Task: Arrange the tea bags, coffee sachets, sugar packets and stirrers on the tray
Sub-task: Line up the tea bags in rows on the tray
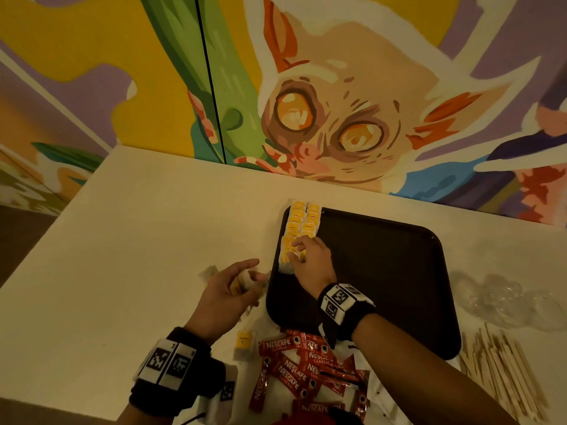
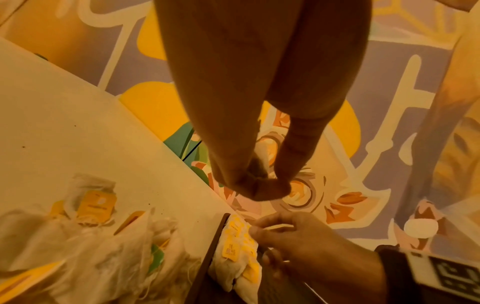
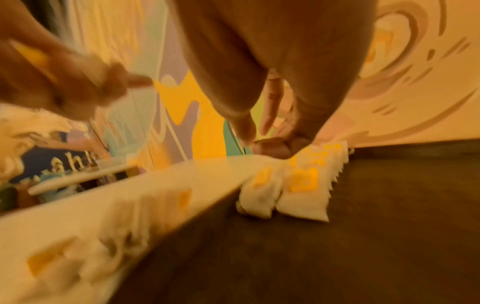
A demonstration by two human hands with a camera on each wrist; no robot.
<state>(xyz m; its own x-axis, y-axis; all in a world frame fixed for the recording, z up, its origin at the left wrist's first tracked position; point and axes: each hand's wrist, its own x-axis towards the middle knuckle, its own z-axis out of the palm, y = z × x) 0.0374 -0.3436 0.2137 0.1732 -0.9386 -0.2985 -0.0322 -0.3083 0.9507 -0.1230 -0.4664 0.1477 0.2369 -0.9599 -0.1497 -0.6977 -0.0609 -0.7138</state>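
My right hand (image 1: 311,260) sits at frame centre, fingertips pinching a tea bag at the near end of the tea bag rows (image 1: 299,228), which run in two columns along the left edge of the dark tray (image 1: 399,271). My left hand (image 1: 227,289), just left of the tray, is curled around a loose tea bag (image 1: 242,282). Another single tea bag (image 1: 244,343) lies on the white table (image 1: 138,240) below it. Red coffee sachets (image 1: 303,366) are heaped at bottom centre, touching the tray's near edge. Wooden stirrers (image 1: 500,372) lie at lower right, crumpled clear plastic (image 1: 506,299) above them.
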